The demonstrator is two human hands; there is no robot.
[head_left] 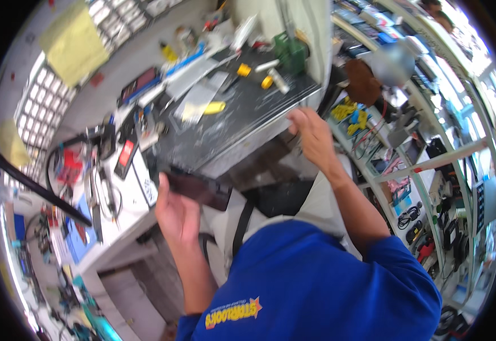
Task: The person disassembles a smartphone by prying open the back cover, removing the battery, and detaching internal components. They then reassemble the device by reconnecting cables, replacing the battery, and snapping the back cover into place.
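Observation:
In my left hand [178,219] is a dark smartphone [198,188], its flat face up and tilted, over my lap just off the bench's front edge. My fingers go around its left end, with the thumb along the near side. My right hand [314,139] is raised at the right corner of the black work mat [231,125], apart from the phone. Its fingers are curled and pressed together; whether anything small is between them I cannot make out. Nearest to it on the mat are a white tube [279,81] and a yellow cap [266,82].
A yellow-handled tool [214,107] and clear sheets [202,99] lie on the mat. A green holder [289,54] stands at its far right corner. Tools and a red-and-black device [125,156] crowd the white bench at left. Glass shelves [429,165] with cables and goods rise at right.

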